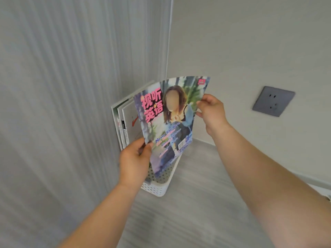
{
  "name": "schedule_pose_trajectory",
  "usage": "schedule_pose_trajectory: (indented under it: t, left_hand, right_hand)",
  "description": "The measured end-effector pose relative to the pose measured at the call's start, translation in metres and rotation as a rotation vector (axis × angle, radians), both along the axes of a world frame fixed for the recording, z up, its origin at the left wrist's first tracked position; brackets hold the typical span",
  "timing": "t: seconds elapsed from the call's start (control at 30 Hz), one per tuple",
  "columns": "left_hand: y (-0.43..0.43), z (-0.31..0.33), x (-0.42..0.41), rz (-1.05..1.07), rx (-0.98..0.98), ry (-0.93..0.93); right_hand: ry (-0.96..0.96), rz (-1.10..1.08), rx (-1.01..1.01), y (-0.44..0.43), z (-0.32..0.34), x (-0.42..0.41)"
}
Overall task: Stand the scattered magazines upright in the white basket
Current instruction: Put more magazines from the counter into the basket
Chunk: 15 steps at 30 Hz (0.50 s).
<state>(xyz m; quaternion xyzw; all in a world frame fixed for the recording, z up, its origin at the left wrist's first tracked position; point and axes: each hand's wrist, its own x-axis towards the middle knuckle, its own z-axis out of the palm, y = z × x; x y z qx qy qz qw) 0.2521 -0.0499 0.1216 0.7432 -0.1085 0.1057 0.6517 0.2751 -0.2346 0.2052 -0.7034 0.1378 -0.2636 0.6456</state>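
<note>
- Holding the magazine [168, 122] at two points, you keep a thin, limp thing flat enough to steer. Your left hand [134, 161] pinches its lower left corner, thumb on the cover and fingers curled behind. Your right hand [211, 111] pinches the right edge near the top.
- That grip tilts the cover, top leaning right, and aims the bottom edge down into the basket [155, 189]. I judge this to be the feeding-in step.
- The basket sits on the floor [197, 203] in a corner, with the curtain [71, 86] on its left and the wall [232, 51] behind. Tall things stood in it can probably lean there without tipping it.
- The other magazines [125, 122] stand upright in it, packed toward the curtain side. Yours is going in just right of them, where a bare stretch of perforated wall shows.
- The cover hides most of the basket's opening and far rim. You cannot tell whether the bottom edge touches the base or hangs above it.
- Only edges and slivers of the standing magazines show, so an exact count is not possible.
- The cover is blurred and its small print is unreadable. Your left hand also hides part of the near rim.
- No loose magazines appear in this view, so whether more wait elsewhere cannot be told.
- A socket [273, 101] sits on the wall, well apart from your work.
</note>
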Motion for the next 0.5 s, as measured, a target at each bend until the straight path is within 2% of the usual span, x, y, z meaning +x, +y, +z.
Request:
schedule_pose_trajectory:
  t: [0.13,0.37,0.5]
  left_hand:
    - [0.003,-0.001,0.017,0.052,0.037,-0.045]
    - [0.019,-0.047,0.016,0.118,0.284,0.018]
    - [0.025,-0.058,0.017,0.158,0.341,0.052]
  right_hand:
    - [-0.007,-0.004,0.037,0.001,-0.002,0.025]
    - [0.216,-0.006,-0.058,0.016,-0.066,0.043]
    - [0.285,0.035,-0.047,0.02,-0.082,0.048]
